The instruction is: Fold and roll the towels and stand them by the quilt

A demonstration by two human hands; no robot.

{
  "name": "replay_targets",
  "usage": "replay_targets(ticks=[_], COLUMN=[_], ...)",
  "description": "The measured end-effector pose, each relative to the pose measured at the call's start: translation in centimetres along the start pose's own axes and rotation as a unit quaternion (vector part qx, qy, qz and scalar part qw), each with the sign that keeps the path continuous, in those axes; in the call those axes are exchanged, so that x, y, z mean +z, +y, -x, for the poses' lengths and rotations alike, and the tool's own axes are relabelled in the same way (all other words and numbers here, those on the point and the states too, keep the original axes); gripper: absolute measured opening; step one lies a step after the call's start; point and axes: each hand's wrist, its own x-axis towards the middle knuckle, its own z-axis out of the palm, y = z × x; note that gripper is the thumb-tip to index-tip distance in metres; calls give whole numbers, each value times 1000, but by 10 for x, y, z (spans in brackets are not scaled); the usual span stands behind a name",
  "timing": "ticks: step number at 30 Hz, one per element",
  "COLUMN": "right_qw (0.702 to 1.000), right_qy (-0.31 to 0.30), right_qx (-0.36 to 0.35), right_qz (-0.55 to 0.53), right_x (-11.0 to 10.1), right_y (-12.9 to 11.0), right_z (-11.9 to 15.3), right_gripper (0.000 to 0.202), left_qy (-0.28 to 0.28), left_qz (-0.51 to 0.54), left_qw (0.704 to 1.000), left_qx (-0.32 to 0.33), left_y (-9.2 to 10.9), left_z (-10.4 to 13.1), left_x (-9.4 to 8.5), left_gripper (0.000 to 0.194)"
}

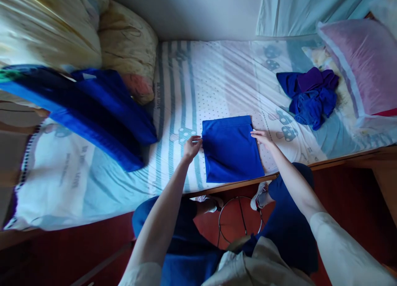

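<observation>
A folded piece of blue cloth (232,149) lies flat on the bed near its front edge, roughly square, with a band along its far side. What garment it may be, I cannot tell. My left hand (192,147) is closed, its thumb and fingertips pinching the cloth's left edge. At the right edge, towards the far corner, my right hand (262,138) has its fingers fairly straight, with the tips pinched on the fabric.
Long blue folded fabric (102,116) lies at the left beside a cream pillow (127,46). A crumpled blue and purple heap (313,96) rests at the right, by a pink cushion (362,63). A patterned sheet (223,79) covers the bed. Below is a round metal frame (219,224).
</observation>
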Motion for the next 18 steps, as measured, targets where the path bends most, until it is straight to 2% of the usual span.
replay_targets(ticks=[3, 7, 12, 18], right_qw=[1000, 996, 994, 983], right_qy=[25, 78, 66, 54], right_qx=[-6, -37, -38, -90], right_qz=[-18, -5, 82, 148], right_x=[4, 10, 14, 13], right_y=[-8, -16, -20, -18], right_z=[-20, -49, -74, -84], right_gripper=[29, 26, 15, 9], left_qy=[9, -24, -51, -89], left_qz=[-83, -172, -254, -296], left_qw=[995, 977, 949, 928], left_qx=[51, 121, 180, 208], left_y=[19, 33, 33, 29], left_z=[-24, -50, -71, -85], left_x=[2, 11, 19, 12], left_gripper=[28, 24, 23, 19])
